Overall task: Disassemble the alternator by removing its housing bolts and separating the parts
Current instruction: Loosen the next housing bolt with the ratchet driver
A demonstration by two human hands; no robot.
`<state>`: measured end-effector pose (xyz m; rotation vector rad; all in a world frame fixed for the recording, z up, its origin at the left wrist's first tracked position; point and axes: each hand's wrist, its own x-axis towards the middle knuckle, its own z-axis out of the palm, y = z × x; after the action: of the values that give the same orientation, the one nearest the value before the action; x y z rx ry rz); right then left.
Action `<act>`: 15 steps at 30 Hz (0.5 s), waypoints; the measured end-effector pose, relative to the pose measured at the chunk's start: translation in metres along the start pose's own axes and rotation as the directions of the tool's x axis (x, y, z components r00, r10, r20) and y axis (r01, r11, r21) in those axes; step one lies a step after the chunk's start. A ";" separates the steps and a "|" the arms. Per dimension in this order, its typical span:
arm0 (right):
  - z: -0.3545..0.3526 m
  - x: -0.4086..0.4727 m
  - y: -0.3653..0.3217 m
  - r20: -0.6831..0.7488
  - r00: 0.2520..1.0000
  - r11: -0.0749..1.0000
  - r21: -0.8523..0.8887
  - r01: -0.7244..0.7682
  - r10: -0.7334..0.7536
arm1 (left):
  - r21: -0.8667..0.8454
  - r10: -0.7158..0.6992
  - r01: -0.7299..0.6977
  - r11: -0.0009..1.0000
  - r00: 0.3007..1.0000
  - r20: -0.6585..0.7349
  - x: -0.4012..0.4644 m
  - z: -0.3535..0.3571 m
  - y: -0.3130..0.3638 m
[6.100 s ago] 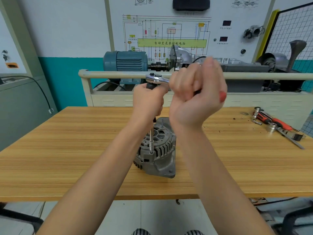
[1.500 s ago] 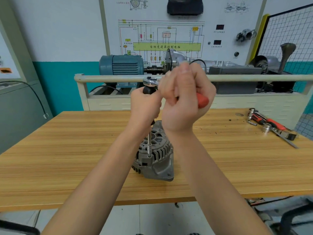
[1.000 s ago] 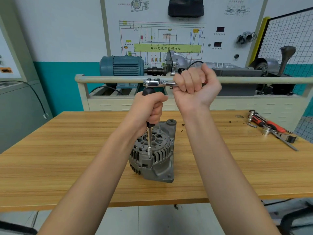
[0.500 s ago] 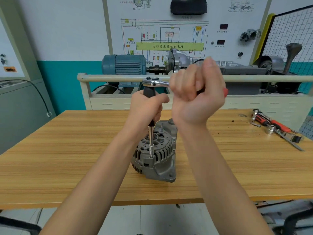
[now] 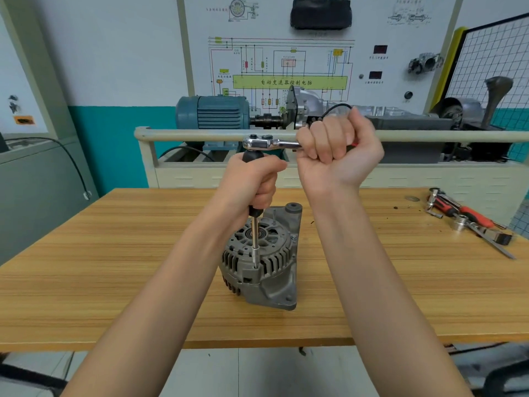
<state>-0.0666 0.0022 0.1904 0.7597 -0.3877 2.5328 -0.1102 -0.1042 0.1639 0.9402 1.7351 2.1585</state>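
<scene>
Both hands on ratchet (image 5: 267, 143); right hand (image 5: 337, 151) swung handle right vs. earlier.

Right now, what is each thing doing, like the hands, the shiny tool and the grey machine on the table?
Left hand: grips the black extension handle, upright.
Right hand: grips the shiny chrome ratchet wrench, level.
Thin steel extension shaft: upright, tip in a housing bolt recess.
Grey cast-metal alternator: on the wooden table, still in one piece.
Red-handled tools: lying on the table, untouched.
</scene>
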 end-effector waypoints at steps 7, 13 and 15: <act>0.020 -0.039 0.032 0.392 0.832 0.779 -0.340 0.528 -0.392 | 0.077 0.111 -0.090 0.993 0.937 -0.332 -0.002 0.013 -0.004; 0.016 -0.020 0.013 0.249 0.948 0.936 -0.240 0.258 -0.197 | -0.021 0.059 -0.059 0.998 0.998 -0.009 -0.007 -0.007 0.000; 0.010 -0.002 0.003 0.092 0.996 0.989 -0.147 0.033 -0.020 | -0.032 0.044 -0.041 0.999 0.995 0.092 -0.007 -0.015 0.003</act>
<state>-0.0621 -0.0051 0.1971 0.8176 -0.5855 2.4188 -0.1128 -0.1210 0.1632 1.0615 1.6494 2.1248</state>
